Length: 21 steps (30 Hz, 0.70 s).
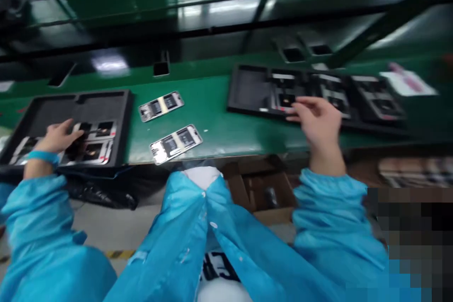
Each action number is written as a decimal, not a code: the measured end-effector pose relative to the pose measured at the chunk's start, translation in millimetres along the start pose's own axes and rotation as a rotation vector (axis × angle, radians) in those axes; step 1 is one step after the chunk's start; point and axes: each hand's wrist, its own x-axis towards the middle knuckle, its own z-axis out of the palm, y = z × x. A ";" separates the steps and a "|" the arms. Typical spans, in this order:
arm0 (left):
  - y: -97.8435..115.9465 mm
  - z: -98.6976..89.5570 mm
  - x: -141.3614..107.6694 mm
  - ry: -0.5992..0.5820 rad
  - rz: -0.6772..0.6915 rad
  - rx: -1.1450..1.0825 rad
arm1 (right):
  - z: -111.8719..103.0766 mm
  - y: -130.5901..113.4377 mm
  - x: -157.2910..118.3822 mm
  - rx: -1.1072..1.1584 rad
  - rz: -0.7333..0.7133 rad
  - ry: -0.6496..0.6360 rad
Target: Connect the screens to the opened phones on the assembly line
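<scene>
Nearest, at the bottom of the frame, is my bright blue button-front coat (184, 231), and just beyond it at lower centre an open brown cardboard box (264, 188) sits below the table edge. My hands are well apart. At the left, my left hand (58, 139), with a light-blue band (43, 156) round its wrist, is over a black rectangular tray (124, 125), its fingers by several silver-edged black phone panels (106, 130); I cannot tell whether they grip one. Right of centre, my right hand (321, 120) has thumb and index finger at the lower corner of a silver-and-black phone part (283, 87) in a long black compartmented tray (249, 87); blur hides whether they are clamped on it. Two similar parts (378, 96) lie farther right in that tray. Between the trays, on the glossy green tabletop (219, 125), two opened silver phone housings (176, 144) with pale bands across them lie slanted and apart. Farther back, at right, is a white sheet (406, 86) bearing a pink strip (406, 77); a dark horizontal bar (208, 33) crosses the upper frame.
</scene>
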 end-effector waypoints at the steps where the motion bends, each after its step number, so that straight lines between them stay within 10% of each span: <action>1: -2.5 3.7 3.5 -0.029 0.013 -0.069 | -5.6 2.6 10.7 -0.090 -0.023 0.059; 6: 12.9 18.4 11.5 -0.058 0.336 -0.224 | -5.8 7.3 50.0 -0.347 -0.082 0.119; 13: 37.9 17.2 2.6 -0.041 0.355 -0.212 | 35.6 -11.1 84.2 -0.805 0.023 -0.189; 21: 72.4 -8.8 -96.9 0.304 0.577 -0.443 | 19.0 -32.4 112.8 -0.526 -0.003 0.029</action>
